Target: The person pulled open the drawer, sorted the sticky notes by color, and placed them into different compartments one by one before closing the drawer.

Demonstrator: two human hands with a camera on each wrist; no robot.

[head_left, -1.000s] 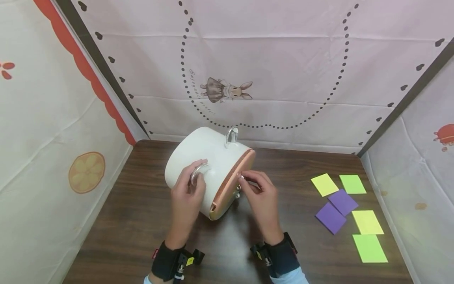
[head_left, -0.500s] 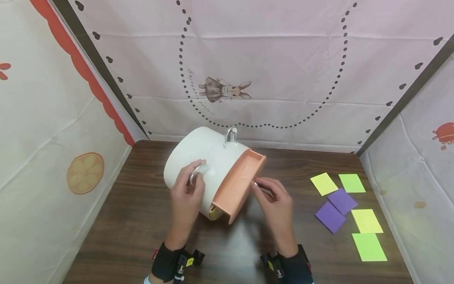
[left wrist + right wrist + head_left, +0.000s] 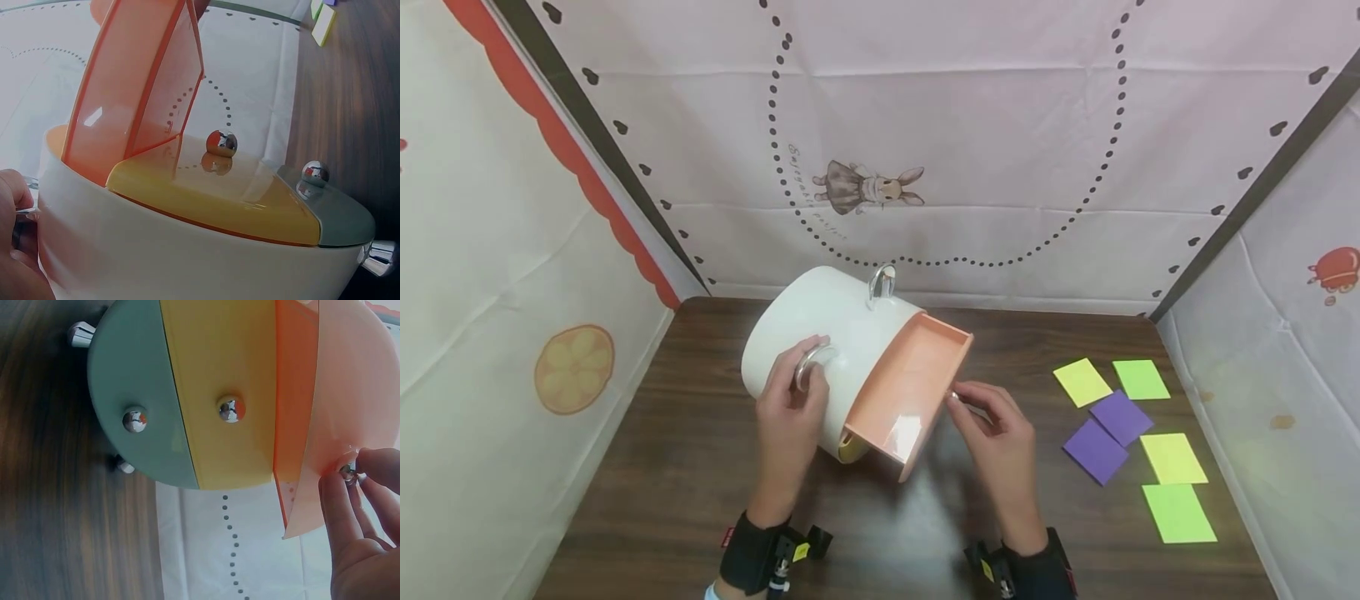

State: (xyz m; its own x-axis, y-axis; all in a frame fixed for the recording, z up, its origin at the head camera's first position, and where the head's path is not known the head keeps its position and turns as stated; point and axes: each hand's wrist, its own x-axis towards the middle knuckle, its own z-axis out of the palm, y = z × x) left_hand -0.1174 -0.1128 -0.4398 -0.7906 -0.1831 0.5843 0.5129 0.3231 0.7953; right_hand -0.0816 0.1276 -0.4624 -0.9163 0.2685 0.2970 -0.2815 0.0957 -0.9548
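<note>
A white drum-shaped drawer box (image 3: 820,312) stands at an angle on the table. My left hand (image 3: 790,417) grips one silver loop handle (image 3: 803,371) on its top, thumb and fingers on either side. The salmon top drawer (image 3: 913,375) is pulled well out, and nothing shows inside it. With thumb and fingertips, my right hand (image 3: 1000,429) pinches that drawer's silver knob (image 3: 347,472). Below it, the yellow drawer (image 3: 219,369) and the green drawer (image 3: 134,375) sit closed, each with a round silver knob.
A second silver loop (image 3: 882,282) rises from the box's far side. Silver feet (image 3: 81,334) show beneath the box. On the right lie yellow (image 3: 1175,458), green (image 3: 1180,514) and purple sticky notes (image 3: 1096,452). A printed cloth wall (image 3: 1000,167) borders the table's back edge.
The salmon drawer, nearly closed a second ago, has slid out to the right with my right hand on its knob. My left hand keeps its grip on the handle.
</note>
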